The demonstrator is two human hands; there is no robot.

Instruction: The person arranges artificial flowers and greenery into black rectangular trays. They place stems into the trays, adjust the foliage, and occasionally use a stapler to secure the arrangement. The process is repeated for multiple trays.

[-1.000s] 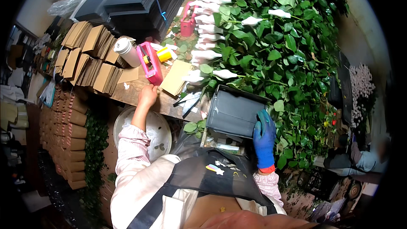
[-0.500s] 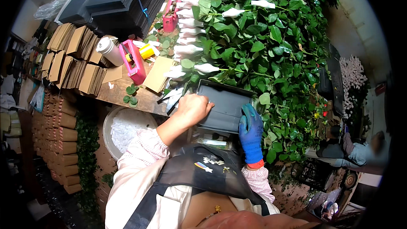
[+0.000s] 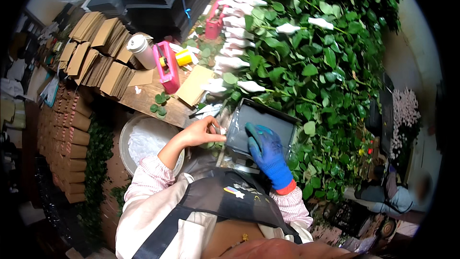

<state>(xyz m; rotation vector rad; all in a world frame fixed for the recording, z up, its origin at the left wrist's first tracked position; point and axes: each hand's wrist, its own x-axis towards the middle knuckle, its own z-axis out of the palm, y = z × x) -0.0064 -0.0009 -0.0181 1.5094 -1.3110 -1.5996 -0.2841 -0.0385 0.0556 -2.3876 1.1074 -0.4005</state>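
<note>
A shallow dark grey tray with raised sides is in front of me, lined with a dark grey sheet. My right hand, in a blue and green knit glove, reaches over its near side and rests on the liner, fingers stretched out and holding nothing visible. Just off the tray's left edge is my bare left hand. Its fingers are bent, with a gap between them and the thumb, and I see nothing held. Long leafy green stems with white-netted heads lie beyond the tray.
Left of the tray are a bucket of white strips, a cardboard piece, a pink tape dispenser, a white tumbler and stacked cardboard. Dark sheets are piled behind. Another person is at far right.
My left hand has come off the tray and moved left. My right hand has shifted from the right rim onto the liner. The whole view has swung slightly, and the tray looks tilted.
</note>
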